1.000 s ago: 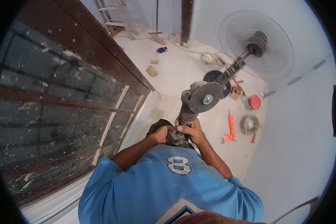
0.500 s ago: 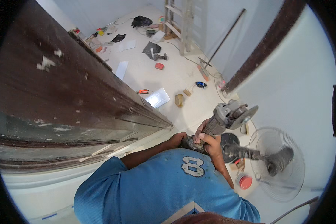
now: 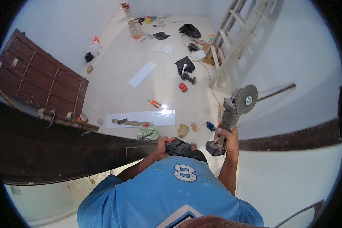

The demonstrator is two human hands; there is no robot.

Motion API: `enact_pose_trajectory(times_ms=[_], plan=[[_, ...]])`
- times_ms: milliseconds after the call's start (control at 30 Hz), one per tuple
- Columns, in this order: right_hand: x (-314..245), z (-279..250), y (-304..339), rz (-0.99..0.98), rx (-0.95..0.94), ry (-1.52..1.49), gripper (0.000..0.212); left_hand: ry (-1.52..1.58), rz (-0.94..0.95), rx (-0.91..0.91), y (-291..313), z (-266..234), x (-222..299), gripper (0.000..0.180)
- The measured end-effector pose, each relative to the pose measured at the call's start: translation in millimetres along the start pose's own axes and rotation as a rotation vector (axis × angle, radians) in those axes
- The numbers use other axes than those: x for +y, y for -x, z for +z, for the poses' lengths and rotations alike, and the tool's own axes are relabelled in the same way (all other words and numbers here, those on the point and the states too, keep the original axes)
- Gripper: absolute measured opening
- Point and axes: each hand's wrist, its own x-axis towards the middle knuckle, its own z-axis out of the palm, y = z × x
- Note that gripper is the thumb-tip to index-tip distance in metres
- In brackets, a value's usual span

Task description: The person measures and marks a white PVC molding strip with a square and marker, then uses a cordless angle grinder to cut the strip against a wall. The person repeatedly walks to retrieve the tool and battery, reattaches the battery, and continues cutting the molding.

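My right hand (image 3: 228,140) grips a cordless angle grinder (image 3: 228,117) by its handle, upright and off to the right. Its grey disc (image 3: 247,99) points up, and a dark block sits at the handle's lower end. Close to my shirt front, my left hand (image 3: 162,147) is closed on a black battery pack (image 3: 179,147) with a red part on its top. The pack and the grinder are apart. Just beyond my left hand, a pale green cloth (image 3: 148,132) lies at the edge of a white panel (image 3: 161,117).
A dark wooden frame (image 3: 64,155) runs close along my left. Pliers (image 3: 154,103), a cordless drill (image 3: 188,78), a red box-shaped item (image 3: 182,87), a brush (image 3: 195,127) and black plastic (image 3: 184,65) lie on the tiled floor. A ladder (image 3: 228,41) leans at the right wall.
My view has turned toward the room. The grinder has moved up and right, away from my left hand, which now holds the battery pack in plain sight.
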Motion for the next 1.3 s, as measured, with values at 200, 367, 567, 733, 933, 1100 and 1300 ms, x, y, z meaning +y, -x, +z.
enact_pose_trajectory(times_ms=[200,367,567,733,933,1100,1300], plan=[[15,-48,-141,0.064,0.06,0.224,0.02,0.227,0.311,0.07,-6,47,25,0.051],[51,-60,-232,0.249,0.077,0.236,0.022,0.289,0.491,0.0,-38,77,70,0.055],[90,-67,-361,0.559,-0.075,0.551,0.025,0.328,0.568,0.237,-126,21,157,0.05],[138,-97,-516,0.822,-0.19,0.622,0.038,0.148,0.467,0.413,-241,25,252,0.039],[185,-93,-646,0.965,-0.022,0.629,0.036,0.03,0.204,0.628,-303,23,290,0.048],[265,-107,-745,1.032,0.091,0.678,0.037,0.0,0.048,0.751,-336,19,313,0.045],[407,-145,-823,1.063,0.153,0.631,0.04,0.018,0.081,0.897,-366,41,313,0.048]])
